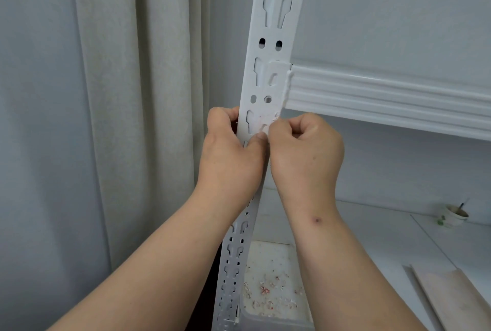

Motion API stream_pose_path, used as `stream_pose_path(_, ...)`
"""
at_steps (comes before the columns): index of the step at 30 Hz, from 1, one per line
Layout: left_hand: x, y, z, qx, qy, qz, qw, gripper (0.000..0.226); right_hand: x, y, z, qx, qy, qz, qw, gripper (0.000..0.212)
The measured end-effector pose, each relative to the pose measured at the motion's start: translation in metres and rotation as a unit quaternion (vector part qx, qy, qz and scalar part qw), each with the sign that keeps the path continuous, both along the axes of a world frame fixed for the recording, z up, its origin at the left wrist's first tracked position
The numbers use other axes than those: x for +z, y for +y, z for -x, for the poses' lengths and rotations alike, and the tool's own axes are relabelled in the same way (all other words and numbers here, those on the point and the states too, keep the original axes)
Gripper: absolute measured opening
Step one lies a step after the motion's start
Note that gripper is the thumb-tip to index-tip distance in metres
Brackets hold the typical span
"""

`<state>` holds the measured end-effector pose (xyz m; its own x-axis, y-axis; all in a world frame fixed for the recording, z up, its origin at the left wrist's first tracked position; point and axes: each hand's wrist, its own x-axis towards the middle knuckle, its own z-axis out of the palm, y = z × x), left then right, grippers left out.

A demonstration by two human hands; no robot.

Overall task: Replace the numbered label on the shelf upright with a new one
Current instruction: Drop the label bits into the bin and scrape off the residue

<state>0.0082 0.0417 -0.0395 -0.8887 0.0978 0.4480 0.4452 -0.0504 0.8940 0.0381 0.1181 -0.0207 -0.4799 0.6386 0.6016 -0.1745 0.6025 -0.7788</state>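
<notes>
On the shelf upright (265, 65), left hand (228, 155) wrapping its edge, right hand (303, 150) grip pinching label (265, 125)

1. I see the shelf upright (268, 46): white perforated metal post with keyhole slots, leaning slightly from 7 o'clock up to 12 o'clock.
2. Label (265, 125): whitish, partly scraped remnant on the upright's face near frame centre; no number legible.
3. A small flap lifts at its 3 o'clock edge.
</notes>
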Motion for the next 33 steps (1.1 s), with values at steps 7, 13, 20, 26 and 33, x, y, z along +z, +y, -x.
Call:
stream_pose_path(7, -0.0016, 0.0011, 0.0021, 0.003, 0.006, -0.002, 1.0, 0.029, 0.0029, 0.0029, 0.0006, 0.029, 0.021, 0.032, 0.999, 0.036)
stream_pose_path(13, -0.0025, 0.0013, 0.0039, 0.005, 0.008, -0.001, 1.0, 0.03, 0.0037, 0.0003, 0.0022, 0.052, 0.039, 0.078, 0.995, 0.032)
stream_pose_path(20, -0.0002, 0.0012, 0.0013, 0.008, -0.005, -0.001, 1.0, 0.031, 0.0, -0.0017, 0.0027, 0.077, 0.051, 0.153, 0.984, 0.03)
stream_pose_path(26, 0.001, -0.0003, 0.0009, 0.004, -0.006, 0.0, 1.0, 0.03, -0.0008, -0.0031, -0.0002, 0.1, 0.057, 0.181, 0.977, 0.028)
stream_pose_path(33, -0.0009, 0.0008, 0.0015, 0.001, 0.001, -0.007, 1.0, 0.03, 0.002, -0.0019, 0.0016, 0.054, 0.036, 0.097, 0.993, 0.025)
